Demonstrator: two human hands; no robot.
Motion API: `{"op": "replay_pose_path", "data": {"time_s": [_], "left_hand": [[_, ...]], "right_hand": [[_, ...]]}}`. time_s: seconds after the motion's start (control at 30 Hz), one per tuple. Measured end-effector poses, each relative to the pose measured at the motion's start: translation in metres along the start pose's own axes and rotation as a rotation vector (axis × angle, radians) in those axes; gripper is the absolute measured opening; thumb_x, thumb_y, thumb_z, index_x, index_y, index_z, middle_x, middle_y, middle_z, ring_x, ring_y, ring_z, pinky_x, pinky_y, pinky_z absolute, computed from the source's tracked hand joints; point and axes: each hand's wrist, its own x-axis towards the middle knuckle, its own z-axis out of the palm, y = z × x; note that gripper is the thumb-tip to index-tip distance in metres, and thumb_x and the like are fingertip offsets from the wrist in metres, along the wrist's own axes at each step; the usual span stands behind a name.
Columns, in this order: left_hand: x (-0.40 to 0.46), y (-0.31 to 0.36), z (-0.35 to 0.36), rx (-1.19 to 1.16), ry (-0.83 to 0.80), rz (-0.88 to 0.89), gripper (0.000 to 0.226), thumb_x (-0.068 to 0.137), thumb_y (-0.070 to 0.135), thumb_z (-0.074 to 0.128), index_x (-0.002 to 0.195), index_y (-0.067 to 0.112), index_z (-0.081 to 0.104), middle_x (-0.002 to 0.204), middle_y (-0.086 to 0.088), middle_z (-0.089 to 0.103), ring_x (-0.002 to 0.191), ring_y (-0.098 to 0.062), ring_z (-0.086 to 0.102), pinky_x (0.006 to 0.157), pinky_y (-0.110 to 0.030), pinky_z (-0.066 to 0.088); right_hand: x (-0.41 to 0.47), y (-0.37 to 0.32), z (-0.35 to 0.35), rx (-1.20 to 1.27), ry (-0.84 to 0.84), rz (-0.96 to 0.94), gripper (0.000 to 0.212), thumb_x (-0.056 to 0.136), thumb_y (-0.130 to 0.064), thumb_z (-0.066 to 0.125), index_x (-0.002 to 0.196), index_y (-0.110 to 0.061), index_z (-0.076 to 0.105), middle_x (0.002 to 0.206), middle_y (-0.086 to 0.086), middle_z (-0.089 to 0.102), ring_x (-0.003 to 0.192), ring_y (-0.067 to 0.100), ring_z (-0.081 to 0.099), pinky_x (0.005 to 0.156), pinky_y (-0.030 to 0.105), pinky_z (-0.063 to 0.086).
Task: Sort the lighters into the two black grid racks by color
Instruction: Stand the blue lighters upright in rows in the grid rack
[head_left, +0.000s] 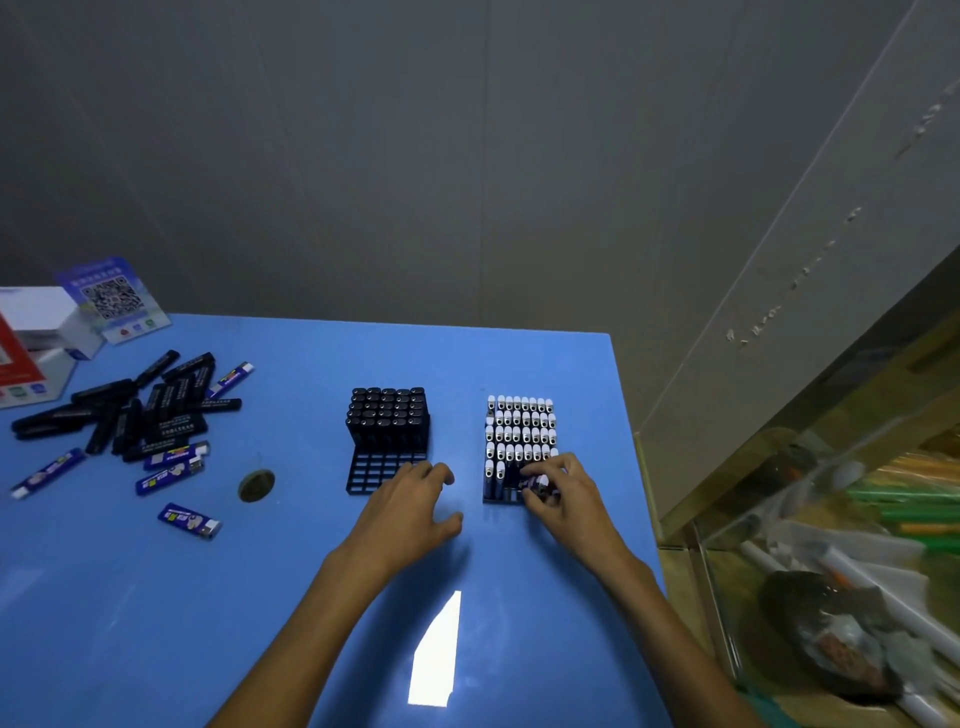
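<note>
On the blue bench (311, 519) stand two black grid racks. The left rack (387, 470) holds black lighters (388, 413) in its far rows, with its near cells bare. The right rack (501, 496) is nearly full of blue lighters with white tops (521, 427). The right hand (563, 496) pinches a blue lighter (537, 486) over that rack's near corner, though blur hides whether it sits in a cell. The left hand (410, 512) rests with relaxed fingers on the bench, its fingertips touching the left rack's near edge. A loose pile of black lighters (135, 408) and several blue ones (189, 520) lie far left.
</note>
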Motion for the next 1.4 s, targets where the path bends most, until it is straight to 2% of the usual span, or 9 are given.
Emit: {"op": "replay_pose_path", "data": {"time_s": [0.13,0.33,0.47,0.63,0.8,0.97,1.13,1.23,1.4], "left_hand": [[0.001,-0.003,0.001,-0.015,0.003,0.002,0.046,0.091,0.042,0.056,0.131,0.021,0.046,0.125,0.006,0.052,0.118,-0.012,0.044,0.088,-0.024,0.041],[0.002,-0.008,0.002,-0.04,0.006,0.003,0.047,0.09,0.042,0.057,0.131,0.021,0.047,0.124,0.006,0.053,0.118,-0.01,0.046,0.088,-0.023,0.04],[0.003,-0.014,0.002,-0.047,0.006,-0.003,0.046,0.09,0.041,0.058,0.13,0.021,0.048,0.124,0.005,0.054,0.118,-0.011,0.047,0.085,-0.022,0.039],[0.005,-0.016,0.002,-0.05,0.006,0.0,0.047,0.09,0.041,0.058,0.131,0.021,0.047,0.123,0.006,0.054,0.117,-0.011,0.046,0.085,-0.022,0.038],[0.006,-0.018,0.003,-0.054,-0.005,0.01,0.047,0.09,0.041,0.058,0.131,0.021,0.046,0.124,0.005,0.054,0.117,-0.011,0.045,0.087,-0.022,0.039],[0.008,-0.018,0.002,-0.06,-0.009,0.018,0.046,0.091,0.041,0.057,0.131,0.02,0.046,0.125,0.004,0.053,0.117,-0.011,0.046,0.089,-0.024,0.042],[0.008,-0.015,0.001,-0.061,-0.006,0.023,0.046,0.091,0.041,0.057,0.131,0.02,0.046,0.123,0.004,0.053,0.116,-0.012,0.046,0.088,-0.024,0.042],[0.008,-0.013,0.0,-0.063,-0.001,0.02,0.046,0.091,0.041,0.056,0.131,0.021,0.046,0.122,0.005,0.053,0.116,-0.011,0.046,0.088,-0.023,0.041],[0.005,-0.009,0.001,-0.062,0.005,0.018,0.045,0.091,0.041,0.057,0.13,0.021,0.046,0.122,0.005,0.052,0.116,-0.012,0.046,0.086,-0.021,0.038]], "right_hand": [[0.004,0.002,0.001,-0.063,0.043,-0.011,0.022,0.082,-0.01,0.074,0.104,-0.013,0.069,0.081,-0.005,0.053,0.072,0.001,0.054,0.066,0.005,0.037],[0.009,0.003,0.004,-0.084,-0.026,0.047,0.02,0.085,-0.017,0.071,0.103,-0.021,0.063,0.062,-0.006,0.052,0.058,0.006,0.05,0.057,0.012,0.04],[0.012,0.005,0.01,-0.127,-0.041,0.055,0.021,0.086,-0.019,0.07,0.105,-0.02,0.062,0.063,-0.007,0.054,0.058,0.005,0.051,0.059,0.017,0.044],[0.013,0.003,0.015,-0.175,-0.03,0.004,0.026,0.085,-0.024,0.071,0.109,-0.022,0.058,0.07,-0.006,0.055,0.066,0.014,0.055,0.066,0.028,0.048],[0.007,0.004,0.017,-0.121,0.045,-0.072,0.028,0.085,-0.022,0.071,0.108,-0.027,0.058,0.079,-0.009,0.059,0.067,0.012,0.056,0.065,0.024,0.049],[0.011,0.006,0.016,-0.111,0.09,-0.111,0.025,0.082,-0.02,0.075,0.106,-0.021,0.065,0.084,-0.012,0.063,0.071,0.009,0.059,0.07,0.024,0.052],[0.012,0.005,0.022,-0.232,0.156,-0.203,0.023,0.081,-0.02,0.077,0.1,-0.02,0.066,0.085,-0.009,0.066,0.072,0.008,0.06,0.064,0.021,0.049],[0.011,0.006,0.024,-0.298,0.191,-0.273,0.022,0.08,-0.021,0.077,0.1,-0.02,0.066,0.082,-0.008,0.065,0.065,0.009,0.059,0.054,0.026,0.049],[0.009,0.004,0.023,-0.422,0.25,-0.357,0.032,0.076,-0.02,0.082,0.107,-0.02,0.07,0.069,-0.007,0.059,0.053,0.012,0.053,0.042,0.025,0.043]]}}
